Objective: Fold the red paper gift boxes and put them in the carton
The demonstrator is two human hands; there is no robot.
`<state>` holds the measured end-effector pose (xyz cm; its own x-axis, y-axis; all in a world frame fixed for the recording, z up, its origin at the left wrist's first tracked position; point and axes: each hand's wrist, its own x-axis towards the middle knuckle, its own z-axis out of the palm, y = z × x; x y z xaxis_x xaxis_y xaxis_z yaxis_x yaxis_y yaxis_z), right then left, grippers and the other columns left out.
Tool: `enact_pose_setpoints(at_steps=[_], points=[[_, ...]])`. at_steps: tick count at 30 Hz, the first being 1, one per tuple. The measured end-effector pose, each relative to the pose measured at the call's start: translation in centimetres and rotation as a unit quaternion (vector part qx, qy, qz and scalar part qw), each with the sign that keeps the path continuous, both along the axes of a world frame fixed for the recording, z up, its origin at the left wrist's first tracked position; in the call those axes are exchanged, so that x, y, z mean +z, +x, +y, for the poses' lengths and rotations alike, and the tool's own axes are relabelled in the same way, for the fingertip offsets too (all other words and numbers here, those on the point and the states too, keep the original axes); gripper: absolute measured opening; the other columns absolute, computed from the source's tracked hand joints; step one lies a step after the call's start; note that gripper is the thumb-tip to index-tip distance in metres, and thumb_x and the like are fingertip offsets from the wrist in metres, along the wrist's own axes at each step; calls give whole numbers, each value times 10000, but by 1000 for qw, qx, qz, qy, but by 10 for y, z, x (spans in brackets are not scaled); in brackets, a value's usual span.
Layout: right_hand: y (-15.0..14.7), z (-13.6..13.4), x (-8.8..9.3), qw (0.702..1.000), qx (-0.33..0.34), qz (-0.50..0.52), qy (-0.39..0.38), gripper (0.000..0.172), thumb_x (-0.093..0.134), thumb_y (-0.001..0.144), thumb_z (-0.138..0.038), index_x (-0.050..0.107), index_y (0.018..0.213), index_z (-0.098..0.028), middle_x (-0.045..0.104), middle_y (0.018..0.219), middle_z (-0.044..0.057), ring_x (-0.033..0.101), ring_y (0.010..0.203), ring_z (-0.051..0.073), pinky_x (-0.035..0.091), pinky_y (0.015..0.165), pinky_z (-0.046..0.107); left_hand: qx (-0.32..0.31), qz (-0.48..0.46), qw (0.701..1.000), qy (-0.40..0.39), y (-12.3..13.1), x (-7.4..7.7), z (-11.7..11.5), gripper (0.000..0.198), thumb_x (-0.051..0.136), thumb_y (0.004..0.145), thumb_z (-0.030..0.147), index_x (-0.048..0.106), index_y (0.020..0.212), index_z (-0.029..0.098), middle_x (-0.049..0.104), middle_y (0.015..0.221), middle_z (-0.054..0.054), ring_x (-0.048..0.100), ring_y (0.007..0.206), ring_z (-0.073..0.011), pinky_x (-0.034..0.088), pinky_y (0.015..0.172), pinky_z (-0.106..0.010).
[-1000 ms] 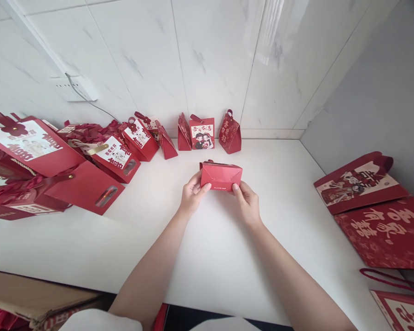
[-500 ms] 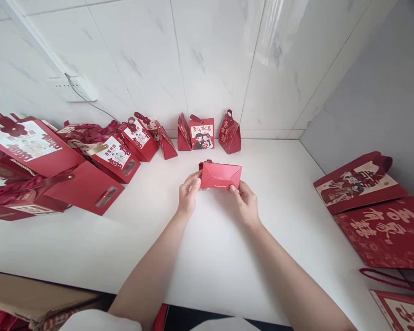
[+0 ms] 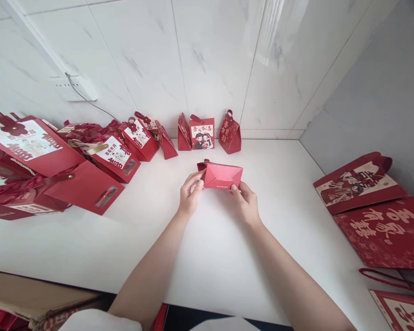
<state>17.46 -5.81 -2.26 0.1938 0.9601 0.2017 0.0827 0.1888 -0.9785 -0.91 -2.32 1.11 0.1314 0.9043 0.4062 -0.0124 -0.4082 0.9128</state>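
Observation:
Between my two hands is a small red gift box (image 3: 223, 176), its folded base with crossing creases turned toward me and a line of small white print along the lower edge. My left hand (image 3: 190, 191) grips the box's left end, thumb in front and fingers behind. At the lower right corner my right hand (image 3: 244, 198) pinches the box, thumb on the base; its other fingers are partly hidden behind. A dark red ribbon loop shows at the box's upper left. The box is held above the white table (image 3: 214, 266).
By the wall stand a red box with a cartoon couple (image 3: 202, 134) and a triangular box (image 3: 230, 133). More red boxes (image 3: 115, 154) crowd the left. Larger red bags (image 3: 382, 230) lie on the right. A cardboard box (image 3: 37, 294) is at lower left, a wall socket (image 3: 72, 88) above.
The gift box has tilted and shifted slightly to the right in my hands, showing more of its left side. My left hand has moved a little rightward with it.

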Motion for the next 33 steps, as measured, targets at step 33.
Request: enact_pose_setpoints(at_steps=[33], points=[[-1, 6, -10, 997, 63, 8, -54, 409, 565, 842, -448, 613, 1147, -179, 678, 988, 66, 624, 814, 193, 517, 798, 352, 167, 106, 979, 47, 8, 2, -5, 277, 598, 847, 399, 656, 1041, 210, 642, 1060, -75, 603, 913, -184, 495, 696, -272]])
